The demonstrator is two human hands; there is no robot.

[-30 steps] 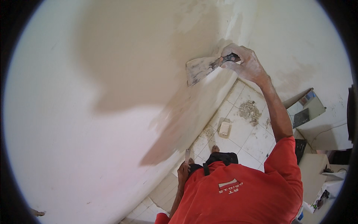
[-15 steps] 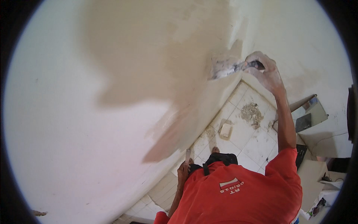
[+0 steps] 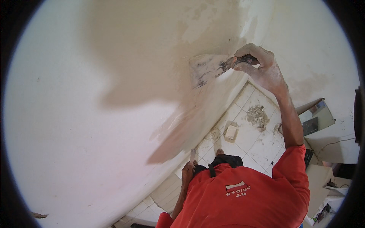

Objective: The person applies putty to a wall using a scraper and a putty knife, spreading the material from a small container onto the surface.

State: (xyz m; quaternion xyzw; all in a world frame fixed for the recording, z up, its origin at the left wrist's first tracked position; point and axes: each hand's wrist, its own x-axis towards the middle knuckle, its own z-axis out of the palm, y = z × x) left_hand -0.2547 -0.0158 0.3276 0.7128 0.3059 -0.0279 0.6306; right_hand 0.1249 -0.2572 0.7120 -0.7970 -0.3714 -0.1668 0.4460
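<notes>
My right hand [image 3: 263,67], dusted with white, is closed round the dark handle of a wide putty knife [image 3: 207,68]. The knife's broad, smeared blade is at the wall [image 3: 76,125], over a large damp-looking beige patch near the corner. Whether the whole edge touches the surface I cannot tell. Low beside my waist, my left hand [image 3: 187,173] is closed on a narrow, flat-bladed tool [image 3: 193,155] that points upward. It looks like a smaller putty knife, its handle hidden in the fingers. My shadow falls across part of the wall.
On the white tiled floor [image 3: 254,152] lie a heap of crumbled debris [image 3: 257,115] and a pale rectangular block [image 3: 230,133]. A mirror-like panel [image 3: 321,117] leans at the right wall. Beige furniture [image 3: 317,186] with clutter is at lower right. The wall has a small broken spot [image 3: 39,215] at lower left.
My right hand has moved left with the putty knife, and its blade has slid left across the damp patch, turning more face-on. My left hand stays in nearly the same place.
</notes>
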